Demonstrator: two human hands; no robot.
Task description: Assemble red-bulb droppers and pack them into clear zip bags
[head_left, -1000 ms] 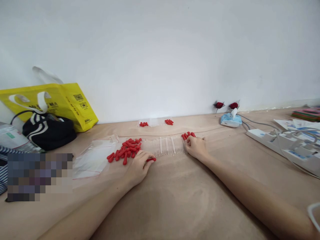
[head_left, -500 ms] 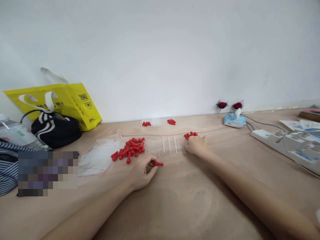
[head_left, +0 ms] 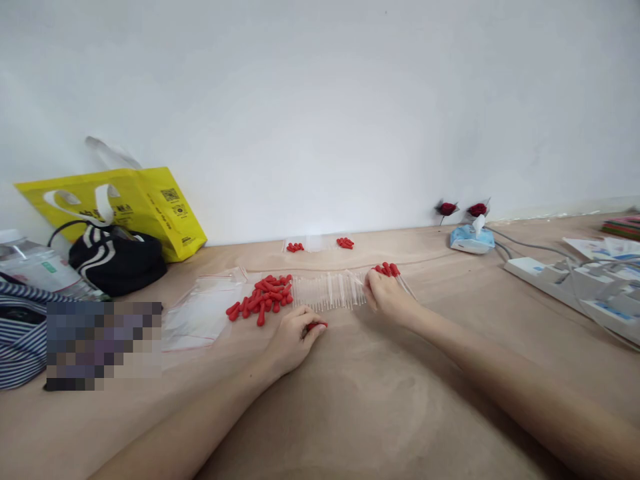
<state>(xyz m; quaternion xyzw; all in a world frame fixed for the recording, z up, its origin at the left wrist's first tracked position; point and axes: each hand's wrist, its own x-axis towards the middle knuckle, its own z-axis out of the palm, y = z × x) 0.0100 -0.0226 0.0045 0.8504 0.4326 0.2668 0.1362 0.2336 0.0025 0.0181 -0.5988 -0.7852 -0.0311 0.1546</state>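
Note:
My left hand [head_left: 295, 340] is closed around a red rubber dropper bulb [head_left: 317, 325], whose ends show between thumb and fingers. My right hand [head_left: 385, 293] pinches a clear dropper tube [head_left: 355, 275] at the right end of a row of thin clear tubes [head_left: 325, 292] lying side by side. Just beyond that hand, several droppers with red bulbs [head_left: 388, 269] lie together, their clear stems partly covered by the hand. A pile of loose red bulbs [head_left: 265, 297] lies left of the row.
Clear zip bags [head_left: 200, 317] lie at left, near a yellow bag [head_left: 150, 213], a black pouch [head_left: 120, 260] and a bottle [head_left: 40, 263]. Packed red-bulb droppers [head_left: 320, 244] lie by the wall. A tissue pack [head_left: 471, 238] and power strips [head_left: 565, 287] are at right.
My right hand has shifted slightly left, uncovering the stems of the finished droppers, and a tube now shows at its fingers. My left fingers have closed further over the red bulb.

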